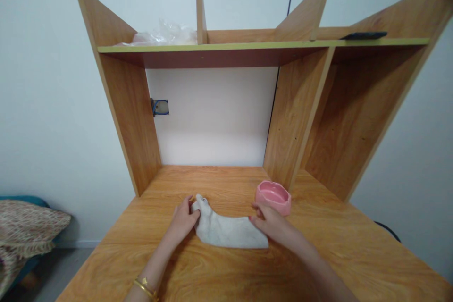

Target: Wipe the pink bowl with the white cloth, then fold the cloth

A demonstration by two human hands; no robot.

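Note:
A light grey cloth (231, 233) lies folded into a long, curved strip on the wooden desk. Its left end is bunched, with what looks like a small loop at the top. My left hand (184, 219) grips that bunched end between thumb and fingers. At the right end, my right hand (271, 222) holds the cloth's upper edge, the thumb pressed on it and the index finger bent above. Just behind my right hand stands a pink bowl (273, 193) with a faceted rim, partly covered by the hand. I see nothing inside the bowl.
The wooden desk (198, 278) carries a hutch with a shelf (240, 47) above. Clear plastic wrapping (166, 35) and a flat dark object (364, 35) lie on the shelf. An uncovered wall box (161, 107) shows at the back. A patterned cushion (31, 219) is at far left.

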